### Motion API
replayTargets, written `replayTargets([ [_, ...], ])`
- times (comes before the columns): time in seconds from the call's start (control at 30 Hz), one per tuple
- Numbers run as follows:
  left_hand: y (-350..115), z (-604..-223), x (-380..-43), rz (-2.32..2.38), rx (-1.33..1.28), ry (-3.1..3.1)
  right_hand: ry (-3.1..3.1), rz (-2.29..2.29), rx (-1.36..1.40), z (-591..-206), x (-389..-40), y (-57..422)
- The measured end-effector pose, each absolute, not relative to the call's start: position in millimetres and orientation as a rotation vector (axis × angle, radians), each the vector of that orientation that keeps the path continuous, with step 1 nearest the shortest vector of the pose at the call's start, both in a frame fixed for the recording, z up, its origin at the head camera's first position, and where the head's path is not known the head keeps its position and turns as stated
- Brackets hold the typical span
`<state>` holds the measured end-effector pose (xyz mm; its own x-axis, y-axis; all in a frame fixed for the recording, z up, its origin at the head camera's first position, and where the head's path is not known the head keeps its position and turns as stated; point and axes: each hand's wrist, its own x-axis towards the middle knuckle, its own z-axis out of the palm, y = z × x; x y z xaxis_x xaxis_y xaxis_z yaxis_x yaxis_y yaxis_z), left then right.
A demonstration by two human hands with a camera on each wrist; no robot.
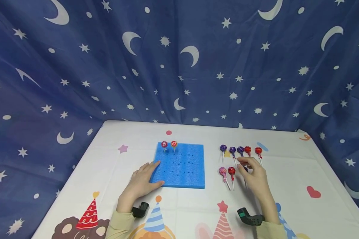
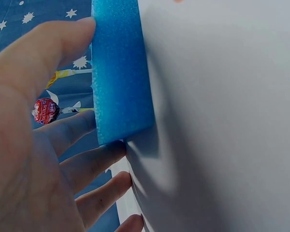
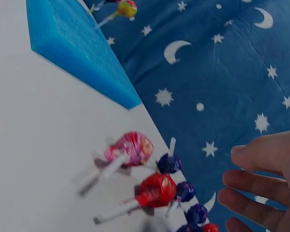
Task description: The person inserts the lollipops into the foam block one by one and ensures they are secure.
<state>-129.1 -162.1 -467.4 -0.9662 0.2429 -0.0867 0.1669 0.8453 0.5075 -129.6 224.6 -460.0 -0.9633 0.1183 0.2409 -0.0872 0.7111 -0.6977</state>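
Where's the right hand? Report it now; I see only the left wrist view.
Observer: The right hand is at the loose lollipops, to the right of the blue block.
Operator: Tell me what it holds.
Observer: Nothing that I can see; the right wrist view shows a gap between thumb and fingertips.
Operator: Now describe the block's top face.
Observer: Small holes dot it, as the head view shows.
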Motion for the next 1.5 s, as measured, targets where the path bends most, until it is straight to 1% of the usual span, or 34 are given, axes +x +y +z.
replayTargets([
  [0.47, -163.0, -467.6, -130.0, 0.759, 0.327, 2.877, -2.692, 1.126, -0.153, -473.6, -128.5, 246.2],
  [0.73, -164.3, -464.1, -127.2, 0.769, 0.317, 2.885, -2.764, 1.014, -0.146, -486.6, -131.6, 247.2],
  [1.5, -161.5, -467.3, -127.8, 0.782, 0.324, 2.882, -2.805, 0.905, -0.133, -493.4, -132.2, 247.9],
])
